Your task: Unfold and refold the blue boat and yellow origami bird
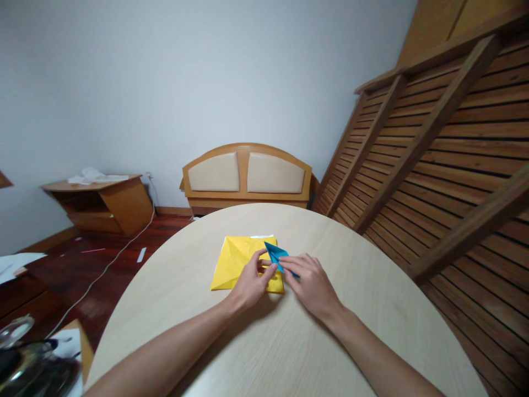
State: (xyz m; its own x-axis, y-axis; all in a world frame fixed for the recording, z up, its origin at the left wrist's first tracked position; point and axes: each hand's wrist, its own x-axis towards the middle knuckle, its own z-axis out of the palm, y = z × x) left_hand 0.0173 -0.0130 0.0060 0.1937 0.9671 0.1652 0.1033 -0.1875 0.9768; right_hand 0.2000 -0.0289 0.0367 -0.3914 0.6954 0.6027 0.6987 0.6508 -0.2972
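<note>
Both hands pinched: left hand (pixel 250 282), right hand (pixel 311 282) held blue paper (pixel 276 255) | over yellow sheet (pixel 235 262), table (pixel 372 309) twelve o'clock | crease probably unfinished, I'd press flat.

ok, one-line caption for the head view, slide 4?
Both hands, left hand and right hand, pinch a folded blue paper over a yellow paper sheet on a round wooden table.
</note>
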